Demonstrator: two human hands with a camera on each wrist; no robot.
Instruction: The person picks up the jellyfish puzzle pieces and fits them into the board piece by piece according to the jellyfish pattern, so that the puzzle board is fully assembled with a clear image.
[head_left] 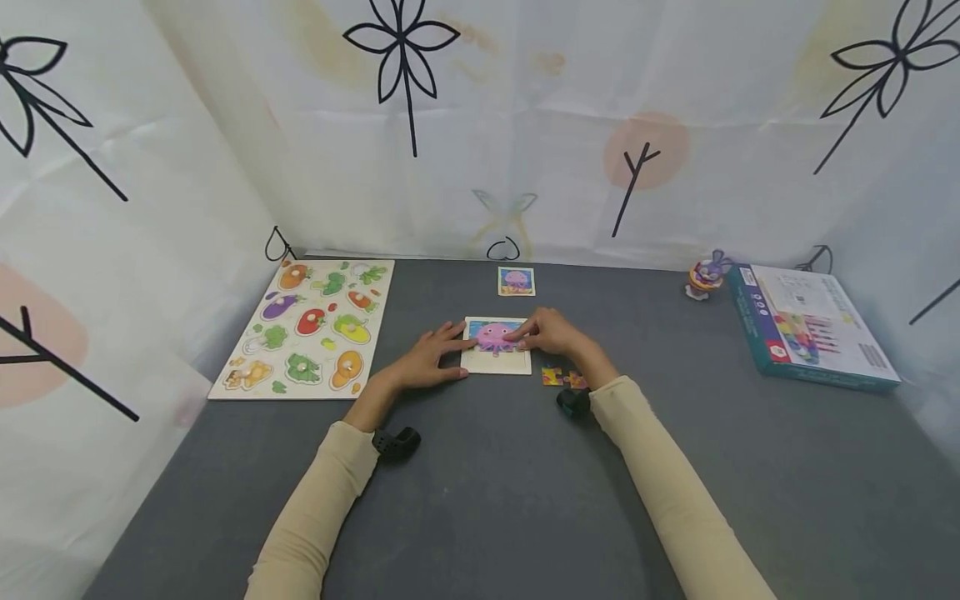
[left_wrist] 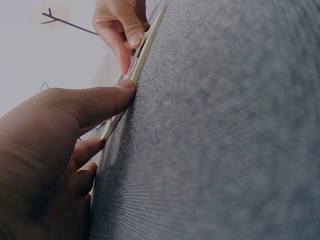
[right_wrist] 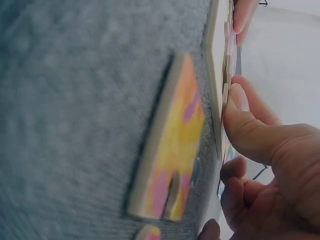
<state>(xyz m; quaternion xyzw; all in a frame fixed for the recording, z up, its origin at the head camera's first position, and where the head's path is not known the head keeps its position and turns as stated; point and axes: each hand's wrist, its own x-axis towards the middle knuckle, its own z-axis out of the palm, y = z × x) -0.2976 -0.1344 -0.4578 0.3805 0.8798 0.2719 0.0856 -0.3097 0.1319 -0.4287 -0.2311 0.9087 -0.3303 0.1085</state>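
Note:
A small puzzle tray [head_left: 497, 364] lies on the dark table, its upper part filled with a pink octopus picture and its lower part bare. My left hand [head_left: 426, 361] rests at the tray's left side, fingers spread, with the thumb [left_wrist: 117, 97] against its near edge. Over the picture's right half, my right hand [head_left: 555, 333] pinches a puzzle piece [right_wrist: 226, 97] between thumb and index finger, low against the tray. Two loose yellow-orange puzzle pieces [head_left: 552, 377] lie beside the tray, under the right wrist. Behind the tray is a small card [head_left: 516, 283] with a matching octopus picture.
At the left lies a large white board [head_left: 285, 394] with vegetable pictures. A teal-sided box [head_left: 832, 329] lies at the back right, next to a small purple figurine [head_left: 707, 277]. Patterned white cloth [head_left: 525, 108] hangs behind the table and along its sides.

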